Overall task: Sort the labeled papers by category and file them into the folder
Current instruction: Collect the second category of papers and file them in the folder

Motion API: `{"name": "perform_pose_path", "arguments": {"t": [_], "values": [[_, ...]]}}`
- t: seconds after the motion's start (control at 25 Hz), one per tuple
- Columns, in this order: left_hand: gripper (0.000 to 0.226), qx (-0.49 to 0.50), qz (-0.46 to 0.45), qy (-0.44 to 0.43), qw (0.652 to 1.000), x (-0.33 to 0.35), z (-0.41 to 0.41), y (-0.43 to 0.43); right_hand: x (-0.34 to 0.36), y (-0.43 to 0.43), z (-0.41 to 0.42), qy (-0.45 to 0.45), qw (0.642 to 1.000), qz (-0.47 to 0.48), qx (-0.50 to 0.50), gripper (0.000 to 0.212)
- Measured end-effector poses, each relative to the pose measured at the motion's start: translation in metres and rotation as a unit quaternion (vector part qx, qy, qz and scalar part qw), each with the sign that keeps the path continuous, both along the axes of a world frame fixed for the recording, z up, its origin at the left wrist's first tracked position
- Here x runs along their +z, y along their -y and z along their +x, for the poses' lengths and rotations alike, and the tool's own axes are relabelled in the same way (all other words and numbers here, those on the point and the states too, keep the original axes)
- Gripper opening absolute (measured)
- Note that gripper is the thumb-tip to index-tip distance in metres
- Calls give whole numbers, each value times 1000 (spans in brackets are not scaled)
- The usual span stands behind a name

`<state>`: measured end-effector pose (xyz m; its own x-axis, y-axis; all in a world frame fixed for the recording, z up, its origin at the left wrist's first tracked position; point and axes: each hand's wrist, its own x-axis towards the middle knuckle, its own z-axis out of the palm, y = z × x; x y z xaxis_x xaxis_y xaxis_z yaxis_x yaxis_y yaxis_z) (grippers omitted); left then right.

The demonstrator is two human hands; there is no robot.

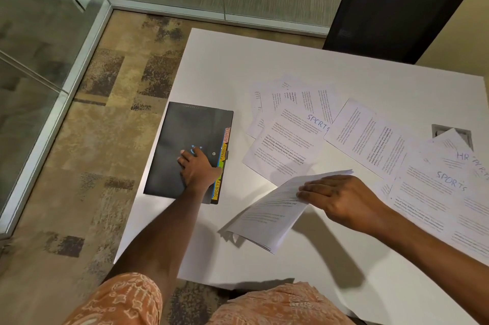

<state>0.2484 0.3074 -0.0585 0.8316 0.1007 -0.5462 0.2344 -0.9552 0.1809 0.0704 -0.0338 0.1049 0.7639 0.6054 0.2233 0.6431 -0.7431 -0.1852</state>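
Note:
A black folder point(182, 139) lies shut at the table's left edge, with coloured tabs point(221, 163) reading SPORTS, FINANCE and ADMIN along its right side. My left hand point(197, 165) rests flat on its cover, thumb by the tabs. My right hand point(341, 200) holds a small stack of printed papers point(270, 216) lifted off the table, fingers on top. Loose papers marked SPORTS point(299, 126) and HR point(455, 160) are spread over the table to the right.
The white table point(291, 59) has its left corner near me, with carpet floor beyond. A black mesh chair point(397, 6) stands at the far side. A grey cable hatch point(439, 131) is partly covered by papers. A glass wall runs along the left.

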Motion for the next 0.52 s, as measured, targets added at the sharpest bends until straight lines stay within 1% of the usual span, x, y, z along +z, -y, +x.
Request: {"name": "perform_pose_path", "arguments": {"t": [0.08, 0.12, 0.16, 0.24, 0.28, 0.32, 0.4, 0.48, 0.52], "values": [[111, -10, 3, -3, 1000, 0, -1, 1, 0, 0, 1, 0, 1000, 0, -5, 63], [100, -20, 1, 4, 1000, 1, -2, 1, 1, 0, 2, 5, 1000, -2, -5, 59], [80, -33, -10, 17, 999, 2, -3, 1, 2, 0, 3, 8, 1000, -4, -4, 55], [30, -54, -36, 52, 997, 8, -7, 3, 4, -1, 4, 21, 1000, -1, -7, 55], [18, -67, -39, 64, 995, 10, -10, 4, 6, -2, 5, 23, 1000, -3, -10, 54], [14, -75, -41, 75, 993, 14, -11, 4, 9, -3, 6, 25, 1000, -5, -15, 50], [17, -67, -63, 84, 992, 19, -14, 0, 14, -5, 9, 27, 999, -2, -28, 47], [21, -41, -104, 82, 990, 26, -16, -7, 20, -5, 12, 41, 998, 11, -36, 57], [21, -35, -124, 81, 988, 31, -17, -11, 23, -5, 13, 46, 998, 13, -44, 58]]}}
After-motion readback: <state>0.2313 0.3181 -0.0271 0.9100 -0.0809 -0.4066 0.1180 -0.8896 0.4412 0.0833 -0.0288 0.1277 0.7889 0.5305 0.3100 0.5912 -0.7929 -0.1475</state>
